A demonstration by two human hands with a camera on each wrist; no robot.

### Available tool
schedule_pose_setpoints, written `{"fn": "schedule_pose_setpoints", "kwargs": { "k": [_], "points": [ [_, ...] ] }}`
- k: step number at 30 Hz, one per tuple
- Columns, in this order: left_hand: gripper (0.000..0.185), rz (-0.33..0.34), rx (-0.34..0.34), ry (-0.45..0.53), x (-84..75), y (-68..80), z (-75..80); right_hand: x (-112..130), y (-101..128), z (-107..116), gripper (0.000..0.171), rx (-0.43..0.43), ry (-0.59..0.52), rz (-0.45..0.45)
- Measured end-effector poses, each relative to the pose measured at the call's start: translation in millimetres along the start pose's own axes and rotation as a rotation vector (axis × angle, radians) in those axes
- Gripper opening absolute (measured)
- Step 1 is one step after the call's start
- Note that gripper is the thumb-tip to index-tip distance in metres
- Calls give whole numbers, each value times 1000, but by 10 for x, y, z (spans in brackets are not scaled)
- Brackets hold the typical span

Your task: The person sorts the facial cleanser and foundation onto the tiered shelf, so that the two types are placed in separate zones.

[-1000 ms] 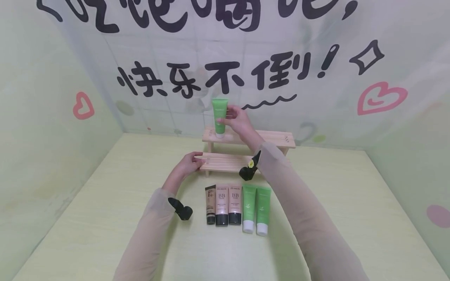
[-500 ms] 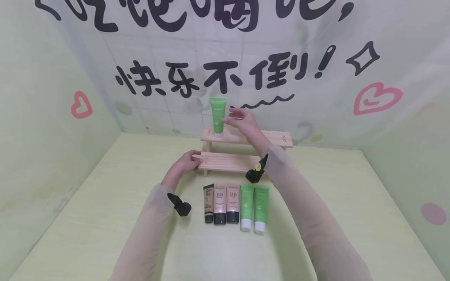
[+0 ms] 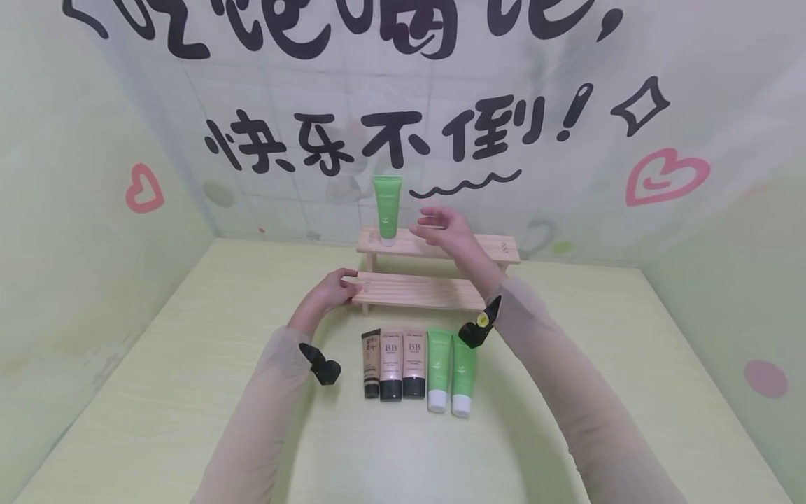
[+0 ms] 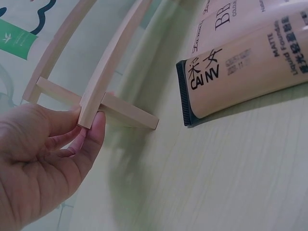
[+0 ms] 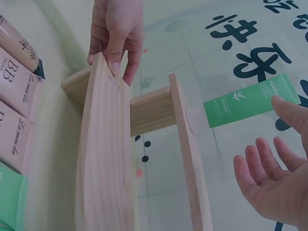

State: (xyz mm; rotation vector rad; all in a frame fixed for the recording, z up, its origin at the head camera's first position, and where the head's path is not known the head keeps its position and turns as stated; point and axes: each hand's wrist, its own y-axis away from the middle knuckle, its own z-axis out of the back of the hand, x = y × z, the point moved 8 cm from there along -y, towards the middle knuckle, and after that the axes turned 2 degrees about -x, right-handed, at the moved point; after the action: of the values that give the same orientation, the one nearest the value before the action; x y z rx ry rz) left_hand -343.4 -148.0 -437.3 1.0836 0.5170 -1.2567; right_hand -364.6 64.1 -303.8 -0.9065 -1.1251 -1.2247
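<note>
A green tube with a white cap stands cap-down on the upper step of a two-step wooden rack, near its left end. My right hand is just right of the tube, its fingers spread and relaxed, with a gap between them in the head view. Thumb and fingers of my left hand pinch the left end of the rack's lower step. That grip also shows in the right wrist view, where my left hand holds the board's end from above.
In front of the rack lie a brown foundation tube, two pink BB tubes and two green tubes, side by side on the pale table. A printed backdrop stands close behind the rack.
My right hand has let go of the green tube and moved right, away from it. The tube stays upright on the upper step. My left hand keeps its hold on the rack.
</note>
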Motion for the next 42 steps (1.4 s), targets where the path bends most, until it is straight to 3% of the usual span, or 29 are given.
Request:
{"fn": "schedule_pose_setpoints", "kwargs": {
  "k": [11, 32, 42],
  "points": [
    [49, 8, -11, -9, -1, 2, -3, -154, 206, 58, 53, 36, 26, -27],
    [48, 4, -11, -17, 4, 7, -10, -561, 353, 83, 51, 36, 40, -110],
    [48, -17, -3, -20, -20, 12, 1, -746, 510, 116, 54, 63, 109, -132]
  ]
}}
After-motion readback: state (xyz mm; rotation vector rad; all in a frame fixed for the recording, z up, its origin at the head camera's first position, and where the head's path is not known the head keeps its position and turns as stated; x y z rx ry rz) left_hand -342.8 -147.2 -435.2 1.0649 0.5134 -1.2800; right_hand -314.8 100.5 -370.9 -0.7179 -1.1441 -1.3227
